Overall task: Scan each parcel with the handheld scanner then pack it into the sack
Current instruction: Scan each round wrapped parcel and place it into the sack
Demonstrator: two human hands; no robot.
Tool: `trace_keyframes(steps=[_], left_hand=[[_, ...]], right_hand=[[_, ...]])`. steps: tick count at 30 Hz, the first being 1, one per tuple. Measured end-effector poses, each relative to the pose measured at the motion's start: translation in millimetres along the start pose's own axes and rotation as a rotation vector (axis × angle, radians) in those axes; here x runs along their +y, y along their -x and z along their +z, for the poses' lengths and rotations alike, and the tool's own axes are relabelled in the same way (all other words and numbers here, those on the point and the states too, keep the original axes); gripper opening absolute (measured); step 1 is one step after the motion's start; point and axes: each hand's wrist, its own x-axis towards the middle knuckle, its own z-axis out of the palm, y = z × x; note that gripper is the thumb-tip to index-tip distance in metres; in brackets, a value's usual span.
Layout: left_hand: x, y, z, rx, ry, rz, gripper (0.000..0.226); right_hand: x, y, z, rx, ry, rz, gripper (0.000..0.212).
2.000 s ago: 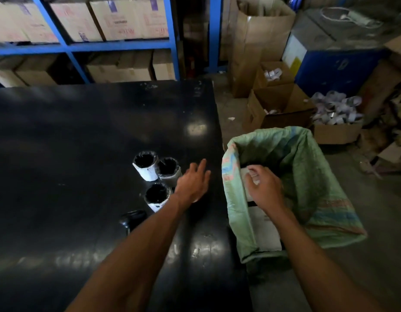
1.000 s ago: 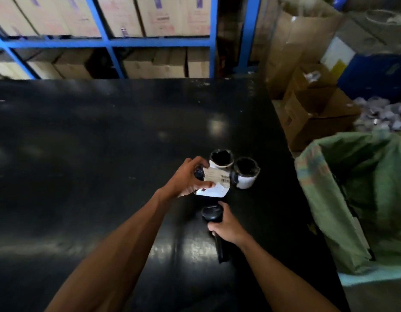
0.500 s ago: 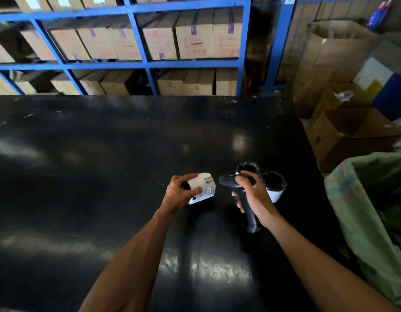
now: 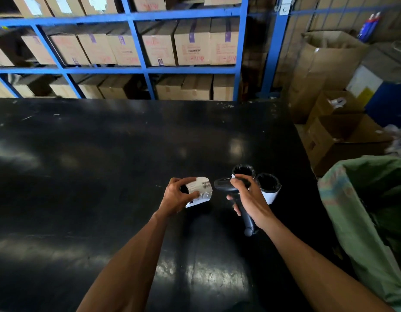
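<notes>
head | L hand (image 4: 175, 198) grips parcel (image 4: 199, 191) | R hand (image 4: 247, 199) grips scanner (image 4: 226, 184), aimed at label

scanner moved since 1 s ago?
Yes. The scanner, then flat on the table below the two standing parcels, is now lifted in the right hand, level with them.

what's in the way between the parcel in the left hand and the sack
The right hand holding the scanner, and two standing parcels, lie between the held parcel and the green sack.
</notes>
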Motion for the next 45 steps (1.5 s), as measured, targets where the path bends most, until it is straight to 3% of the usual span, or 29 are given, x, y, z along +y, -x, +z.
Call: trace_keyframes(steps=[5, 8, 10, 13, 17, 22, 25, 28, 31, 35, 41, 45], left_hand=[[0, 2, 5, 0.006, -0.007, -0.001, 0.048], [-1, 4, 8, 0.011, -0.027, -0.009, 0.049], [-2, 6, 12, 0.007, -0.026, -0.018, 0.05], [-1, 12, 20, 0.008, -0.019, -0.02, 0.05], [6, 24, 35, -0.006, 0.001, -0.006, 0.05], [28, 35, 57, 0.068, 0.092, -0.001, 0.048], [50, 38, 80, 0.087, 0.217, 0.013, 0.046], [83, 37, 120, 0.053, 0.38, 0.031, 0.041], [133, 42, 171, -0.003, 0.522, 0.002, 0.038], [199, 48, 243, -0.097, 0.725, -0.026, 0.017], [258, 34, 335, -0.245, 0.602, 0.047, 0.043], [285, 23, 384, -0.219, 0.427, 0.055, 0.049]], right_hand=[[9, 2, -2, -0.04, 0.061, 0.033, 0.054], [26, 5, -4, -0.007, 0.153, 0.157, 0.052], [42, 7, -13, 0.045, 0.331, 0.183, 0.054], [60, 15, -28, 0.099, 0.713, 0.261, 0.08], [76, 24, -38, 0.1, 0.744, 0.334, 0.081], [81, 29, -49, 0.058, 0.681, 0.385, 0.083], [70, 33, -58, 0.161, 0.617, 0.316, 0.079], [50, 31, -81, 0.268, 0.307, 0.2, 0.066], [30, 30, -116, 0.253, -0.134, 0.192, 0.061], [6, 30, -187, 0.383, -0.326, 0.134, 0.061], [-12, 29, -306, 0.583, -0.385, 0.068, 0.054], [-6, 24, -380, 0.663, -0.312, 0.07, 0.055]])
